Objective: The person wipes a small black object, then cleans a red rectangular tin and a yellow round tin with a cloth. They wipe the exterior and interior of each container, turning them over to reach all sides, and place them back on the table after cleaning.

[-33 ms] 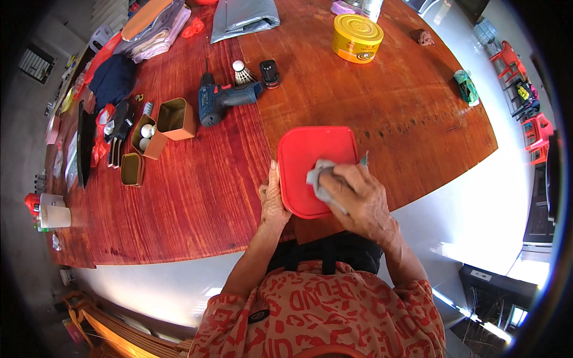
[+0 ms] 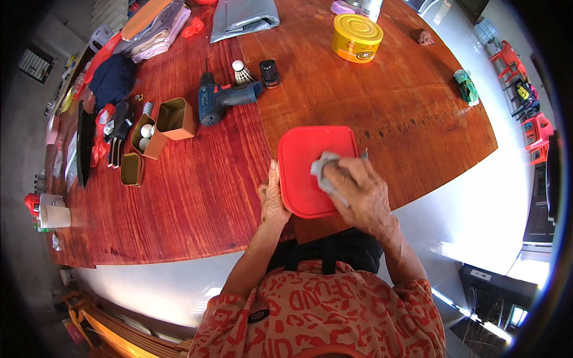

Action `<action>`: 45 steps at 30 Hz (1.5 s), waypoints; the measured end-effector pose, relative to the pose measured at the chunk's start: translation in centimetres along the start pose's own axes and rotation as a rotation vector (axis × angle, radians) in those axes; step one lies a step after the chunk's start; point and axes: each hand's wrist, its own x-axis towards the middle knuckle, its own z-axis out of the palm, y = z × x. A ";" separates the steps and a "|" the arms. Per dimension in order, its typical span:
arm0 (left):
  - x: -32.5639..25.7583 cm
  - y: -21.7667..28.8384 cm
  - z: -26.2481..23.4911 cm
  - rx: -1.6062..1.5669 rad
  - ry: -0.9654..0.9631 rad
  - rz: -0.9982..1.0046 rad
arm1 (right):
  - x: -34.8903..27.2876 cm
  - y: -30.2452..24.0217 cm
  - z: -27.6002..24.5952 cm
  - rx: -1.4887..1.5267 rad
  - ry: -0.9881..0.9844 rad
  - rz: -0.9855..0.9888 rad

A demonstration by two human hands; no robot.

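A red square plastic lid (image 2: 310, 155) lies near the front edge of a reddish wooden table (image 2: 197, 197). My left hand (image 2: 271, 200) grips the lid's left edge, thumb along its side. My right hand (image 2: 361, 191) presses a small grey cloth (image 2: 322, 167) onto the middle of the lid. The cloth is bunched under my fingers and part of it is hidden by them.
Behind the lid lie a blue cordless drill (image 2: 224, 98), a shuttlecock (image 2: 240, 73) and a yellow round tin (image 2: 356, 37). Small open tan boxes (image 2: 161, 125) stand at the left, with clothes and bags (image 2: 113, 77) beyond. Red chairs (image 2: 531, 128) stand on the white floor at right.
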 end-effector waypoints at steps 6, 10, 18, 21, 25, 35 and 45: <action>0.4 -0.9 -0.3 -0.016 0.099 0.029 | 0.6 0.8 0.4 -0.090 0.053 0.166; -0.3 -0.1 0.1 0.044 -0.006 0.034 | 0.6 -1.1 0.2 0.002 -0.020 0.014; -0.5 -0.2 0.6 0.056 0.036 0.038 | 2.3 0.0 1.3 -0.100 0.037 0.081; -0.2 -0.3 0.2 0.057 0.033 0.020 | 2.7 1.0 2.1 -0.188 0.091 0.162; -0.6 0.0 0.2 0.058 -0.055 0.048 | 3.6 -0.4 2.6 -0.020 0.028 0.041; -1.2 0.2 0.9 0.062 -0.038 0.049 | 5.6 -0.2 4.4 -0.049 0.074 -0.043; -1.5 -0.1 1.2 0.037 -0.025 0.070 | 2.9 -1.2 2.0 0.092 -0.112 -0.123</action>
